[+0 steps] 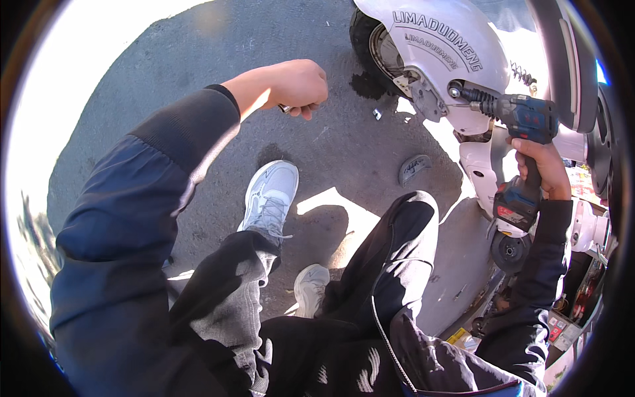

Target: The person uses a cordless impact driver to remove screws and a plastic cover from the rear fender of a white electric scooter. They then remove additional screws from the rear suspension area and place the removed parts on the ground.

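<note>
My right hand [544,162] is wrapped round the grip of a blue and black cordless drill [529,118]. The drill's nose points left, at the shock absorber [481,100] beside the wheel of a white scooter; whether it touches is hard to tell. Out over the ground to the left, my left hand [296,85] is closed with its back up. A small shiny metal piece [284,108] shows at its fingers, mostly hidden, its kind unclear. The scooter's white fender [440,40] covers the upper part of the wheel [380,49].
On the grey ground lie a flat oval piece [415,169] and a small shiny bit [377,114]. A dark wet patch [370,85] is by the wheel. At the right are scooter parts and a cluttered box [569,324]. My shoe [271,195] stands in the middle.
</note>
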The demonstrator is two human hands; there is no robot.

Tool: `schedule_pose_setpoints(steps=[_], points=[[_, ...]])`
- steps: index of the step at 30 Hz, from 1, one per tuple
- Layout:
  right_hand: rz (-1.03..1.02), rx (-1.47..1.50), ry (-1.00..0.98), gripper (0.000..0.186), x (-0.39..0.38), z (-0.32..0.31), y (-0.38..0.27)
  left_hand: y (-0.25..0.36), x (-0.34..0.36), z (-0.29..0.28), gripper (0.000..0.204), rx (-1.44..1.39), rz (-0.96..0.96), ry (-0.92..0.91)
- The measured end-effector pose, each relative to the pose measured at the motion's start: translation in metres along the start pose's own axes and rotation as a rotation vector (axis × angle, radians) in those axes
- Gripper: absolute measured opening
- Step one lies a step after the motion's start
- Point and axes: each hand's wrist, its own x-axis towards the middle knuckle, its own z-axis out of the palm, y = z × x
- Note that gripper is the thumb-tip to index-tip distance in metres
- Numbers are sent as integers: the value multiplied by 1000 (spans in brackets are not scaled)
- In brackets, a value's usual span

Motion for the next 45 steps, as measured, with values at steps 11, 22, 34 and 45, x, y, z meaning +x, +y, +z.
schedule_pose_setpoints(steps=[11,22,34,45], points=[[-25,-29,-24,33,2,0,-1,-40,-28,-11,28,-67,-64,116],[-4,-13,16,32,-2,5,-3,-35,-19,-10,25,-103,-34,83],[13,-53,32,30,-4,6,-8,-28,-26,-7,26,-72,-49,100],[-24,-41,-7,30,-6,6,-8,-21,-22,-4,24,-56,-72,90]])
